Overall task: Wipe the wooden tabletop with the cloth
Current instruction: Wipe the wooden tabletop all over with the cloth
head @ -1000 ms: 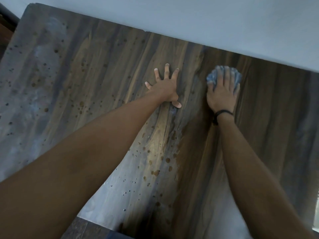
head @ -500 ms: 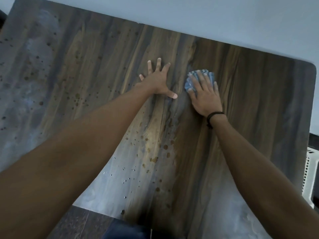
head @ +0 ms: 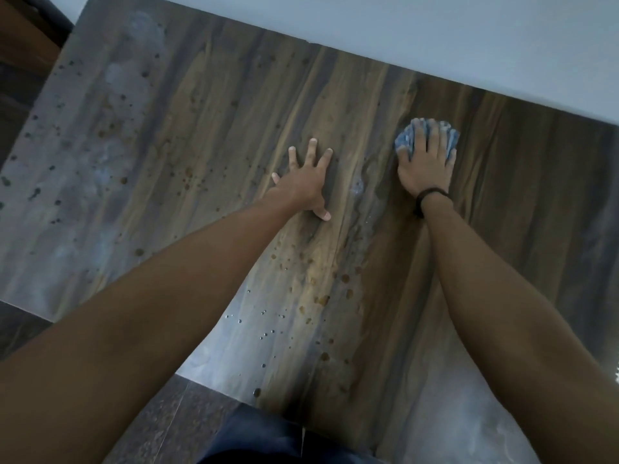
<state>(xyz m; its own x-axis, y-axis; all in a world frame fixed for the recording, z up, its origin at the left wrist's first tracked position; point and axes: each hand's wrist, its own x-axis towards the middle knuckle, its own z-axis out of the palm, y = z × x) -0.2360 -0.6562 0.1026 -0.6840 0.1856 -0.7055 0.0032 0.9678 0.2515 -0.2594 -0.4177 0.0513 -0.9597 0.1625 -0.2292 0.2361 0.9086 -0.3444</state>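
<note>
The wooden tabletop (head: 207, 135) fills the view, dark streaked wood with brown spots and water droplets across its left and middle. A bunched blue cloth (head: 406, 142) lies near the far edge on the right. My right hand (head: 424, 165) presses flat on the cloth with straight fingers, which hide most of it; a black band circles the wrist. My left hand (head: 306, 180) lies flat on the bare wood a little to the left of the cloth, fingers spread.
A pale wall (head: 435, 38) runs along the table's far edge. Dark flooring (head: 160, 420) shows below the near edge and at the left. Brown stains (head: 321, 298) and droplets (head: 264, 333) sit between my forearms.
My right hand slid the cloth left toward my left hand, then back to the right and farther from me. My left hand stayed planted on the wood.
</note>
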